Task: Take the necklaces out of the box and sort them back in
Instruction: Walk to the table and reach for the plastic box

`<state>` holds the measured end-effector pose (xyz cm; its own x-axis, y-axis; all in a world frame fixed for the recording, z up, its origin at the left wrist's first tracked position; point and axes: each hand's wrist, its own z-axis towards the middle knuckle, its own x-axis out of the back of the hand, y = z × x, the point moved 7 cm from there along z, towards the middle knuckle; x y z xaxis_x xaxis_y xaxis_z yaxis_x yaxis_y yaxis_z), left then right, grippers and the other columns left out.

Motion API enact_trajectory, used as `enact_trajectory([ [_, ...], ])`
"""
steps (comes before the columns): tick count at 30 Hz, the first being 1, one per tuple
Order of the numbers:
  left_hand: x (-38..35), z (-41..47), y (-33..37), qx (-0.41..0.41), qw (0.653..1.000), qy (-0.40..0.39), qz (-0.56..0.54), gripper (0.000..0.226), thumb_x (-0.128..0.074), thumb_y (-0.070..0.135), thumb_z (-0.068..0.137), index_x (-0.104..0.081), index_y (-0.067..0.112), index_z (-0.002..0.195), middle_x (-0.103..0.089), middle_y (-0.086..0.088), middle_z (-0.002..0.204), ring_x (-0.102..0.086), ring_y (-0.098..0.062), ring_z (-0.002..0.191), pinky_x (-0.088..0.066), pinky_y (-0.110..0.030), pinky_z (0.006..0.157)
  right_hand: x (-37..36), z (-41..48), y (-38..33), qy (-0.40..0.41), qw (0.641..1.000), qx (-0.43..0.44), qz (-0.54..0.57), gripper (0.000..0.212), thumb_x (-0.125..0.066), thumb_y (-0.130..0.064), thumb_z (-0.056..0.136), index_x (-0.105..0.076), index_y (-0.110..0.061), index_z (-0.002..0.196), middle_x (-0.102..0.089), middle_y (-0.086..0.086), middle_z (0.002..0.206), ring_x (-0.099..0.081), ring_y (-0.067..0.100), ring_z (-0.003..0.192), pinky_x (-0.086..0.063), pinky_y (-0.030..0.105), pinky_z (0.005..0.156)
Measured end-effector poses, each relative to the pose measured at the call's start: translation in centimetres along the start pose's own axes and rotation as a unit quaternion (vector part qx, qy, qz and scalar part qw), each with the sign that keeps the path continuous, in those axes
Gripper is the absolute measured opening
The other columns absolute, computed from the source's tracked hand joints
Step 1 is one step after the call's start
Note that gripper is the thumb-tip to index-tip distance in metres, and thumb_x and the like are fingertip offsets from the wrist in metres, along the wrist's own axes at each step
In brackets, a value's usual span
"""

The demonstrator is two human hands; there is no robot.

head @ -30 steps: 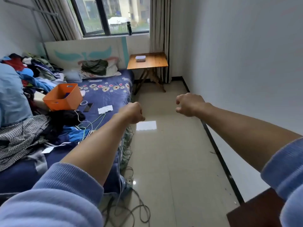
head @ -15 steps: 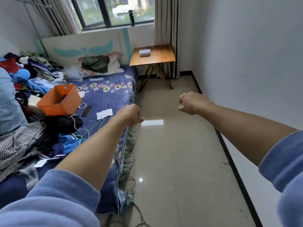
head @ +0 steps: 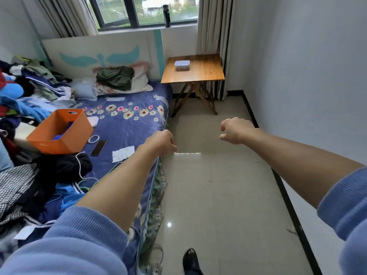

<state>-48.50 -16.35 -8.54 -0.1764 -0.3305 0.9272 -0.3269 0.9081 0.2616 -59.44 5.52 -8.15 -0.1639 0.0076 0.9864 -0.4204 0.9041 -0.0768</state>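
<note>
A small clear box with a white lid (head: 182, 65) rests on a wooden folding table (head: 206, 73) at the far end of the room, under the window. Its contents are too small to make out. Both my arms are stretched forward, well short of the table. My left hand (head: 160, 142) is a closed fist over the bed's edge and holds nothing. My right hand (head: 235, 131) hangs over the floor with fingers loosely curled and a little apart, also with nothing in it.
A bed (head: 127, 124) with a blue flowered sheet fills the left side, carrying an orange bin (head: 59, 133), a phone (head: 98, 147), cables and piled clothes. A tiled floor strip (head: 208, 185) runs to the table between bed and right wall. My shoe (head: 190, 261) shows below.
The view has moved forward along the floor, so the table and box are nearer and larger. My right hand's fingers have loosened from a tight fist. Both arms stay outstretched.
</note>
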Motion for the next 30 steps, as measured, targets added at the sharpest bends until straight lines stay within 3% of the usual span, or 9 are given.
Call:
enact_trajectory([
  [7,5.9,13.2,-0.6,-0.027,1.0,0.003,0.005,0.02,-0.069,0.035,0.084,-0.065,0.016,0.088,-0.067,-0.009,0.099,-0.062,-0.027,0.089,-0.052,-0.033,0.076,3.6,11.5,-0.4,0.014,1.0,-0.018,0.016,0.032,-0.058,-0.044,0.087,-0.06,-0.026,0.113,-0.062,0.004,0.113,-0.06,0.027,0.098,-0.043,0.033,0.072],
  [18,9.4,33.7,2.0,-0.055,0.998,-0.017,0.017,0.019,-0.069,0.033,0.085,-0.067,0.014,0.088,-0.068,-0.009,0.097,-0.065,-0.028,0.089,-0.055,-0.035,0.077,5.2,31.5,4.5,-0.011,0.999,-0.042,0.028,0.031,-0.058,-0.041,0.088,-0.059,-0.024,0.114,-0.061,0.004,0.115,-0.06,0.027,0.1,-0.044,0.033,0.075],
  [21,11.1,39.8,3.0,-0.047,0.999,-0.015,0.02,0.017,-0.068,0.033,0.086,-0.064,0.017,0.083,-0.067,-0.006,0.09,-0.064,-0.024,0.085,-0.049,-0.029,0.067,6.3,38.4,6.0,-0.015,0.999,-0.035,0.033,0.029,-0.058,-0.04,0.088,-0.06,-0.024,0.112,-0.062,0.004,0.112,-0.06,0.027,0.099,-0.044,0.033,0.074],
  [24,12.8,45.5,3.6,-0.036,0.999,0.001,0.008,0.017,-0.067,0.032,0.088,-0.06,0.02,0.079,-0.062,-0.001,0.084,-0.056,-0.012,0.067,-0.036,-0.021,0.049,7.8,45.1,7.2,-0.015,0.999,-0.028,0.031,0.026,-0.058,-0.039,0.088,-0.061,-0.024,0.108,-0.063,0.003,0.109,-0.061,0.026,0.095,-0.045,0.033,0.073],
  [30,14.0,55.5,2.3,-0.015,0.999,-0.033,-0.021,0.016,-0.067,0.032,0.088,-0.061,0.019,0.082,-0.064,-0.003,0.085,-0.06,-0.017,0.076,-0.037,-0.022,0.051,8.4,56.6,7.2,-0.047,0.999,-0.008,0.018,0.018,-0.058,-0.037,0.086,-0.06,-0.025,0.1,-0.062,0.001,0.1,-0.06,0.025,0.087,-0.041,0.031,0.066],
])
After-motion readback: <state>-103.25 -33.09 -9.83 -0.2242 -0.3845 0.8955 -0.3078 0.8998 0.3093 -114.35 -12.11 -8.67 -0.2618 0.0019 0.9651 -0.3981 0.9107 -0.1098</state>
